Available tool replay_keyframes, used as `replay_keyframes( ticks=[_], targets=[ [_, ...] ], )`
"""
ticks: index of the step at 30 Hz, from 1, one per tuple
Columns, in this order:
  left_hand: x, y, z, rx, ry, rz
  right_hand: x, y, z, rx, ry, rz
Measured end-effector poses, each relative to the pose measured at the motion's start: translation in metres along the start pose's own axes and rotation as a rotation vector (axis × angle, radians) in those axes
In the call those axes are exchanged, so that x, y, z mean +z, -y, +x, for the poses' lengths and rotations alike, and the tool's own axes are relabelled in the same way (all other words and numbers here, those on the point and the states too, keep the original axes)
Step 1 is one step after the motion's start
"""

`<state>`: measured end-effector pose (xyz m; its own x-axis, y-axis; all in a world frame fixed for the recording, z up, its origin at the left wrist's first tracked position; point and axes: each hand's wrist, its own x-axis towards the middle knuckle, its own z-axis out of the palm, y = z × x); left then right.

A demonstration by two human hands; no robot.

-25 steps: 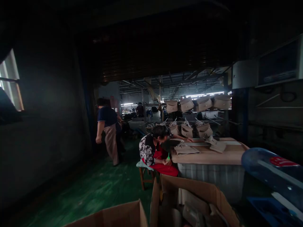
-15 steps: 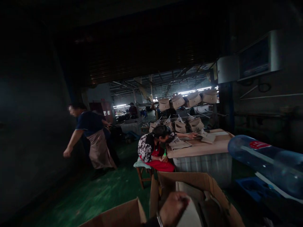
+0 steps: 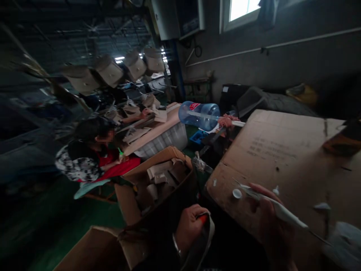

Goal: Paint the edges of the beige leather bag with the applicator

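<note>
My left hand [image 3: 190, 227], with a band at the wrist, is closed around a bent piece of pale-edged, leather-like material [image 3: 209, 235] that hangs below the fingers. A small orange-red patch shows by the fingertips. Over a cardboard-topped surface, my right hand [image 3: 266, 216] grips a slim tool with a white handle [image 3: 282, 210]; thin points stick out at both ends, and its exact kind is unclear. A small white cap [image 3: 237, 194] lies on the cardboard left of that hand.
An open carton [image 3: 166, 195] of beige pieces stands ahead, another carton [image 3: 90, 248] at lower left. A seated person [image 3: 84, 154] works at a table [image 3: 169, 120]. A large blue water bottle [image 3: 200, 114] lies beyond. Flat cardboard [image 3: 270, 150] covers the right side.
The view has swung right and down. My left hand has come away from the carton with the pale piece. My right hand with the slim tool has come into view; the walking person has left it.
</note>
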<state>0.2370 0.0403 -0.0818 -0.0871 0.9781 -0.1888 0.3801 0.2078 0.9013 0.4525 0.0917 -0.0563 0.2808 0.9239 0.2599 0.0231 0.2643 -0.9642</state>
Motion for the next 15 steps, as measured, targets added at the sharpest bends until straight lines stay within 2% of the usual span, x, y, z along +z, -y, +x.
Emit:
replay_keyframes(
  ticks=[3, 7, 9, 11, 13, 15],
  targets=[
    [-0.033, -0.017, -0.006, 0.137, 0.032, 0.067, -0.006, 0.006, -0.001, 0.007, -0.004, 0.003],
    [-0.098, -0.038, -0.025, 0.169, -0.092, 0.202, -0.008, 0.009, -0.006, -0.012, -0.006, 0.077],
    [-0.137, -0.048, -0.033, 0.111, -0.241, 0.265, -0.009, 0.007, -0.006, -0.014, -0.020, 0.102],
    [-0.174, -0.060, -0.038, -0.011, -0.364, 0.292, -0.010, 0.006, -0.003, -0.020, -0.039, 0.114],
    [-0.203, -0.075, -0.042, -0.151, -0.410, 0.219, -0.009, 0.005, -0.001, -0.030, -0.057, 0.106],
    [-0.220, -0.089, -0.046, -0.260, -0.390, 0.057, -0.007, 0.005, 0.002, -0.021, -0.060, 0.115]
  ],
)
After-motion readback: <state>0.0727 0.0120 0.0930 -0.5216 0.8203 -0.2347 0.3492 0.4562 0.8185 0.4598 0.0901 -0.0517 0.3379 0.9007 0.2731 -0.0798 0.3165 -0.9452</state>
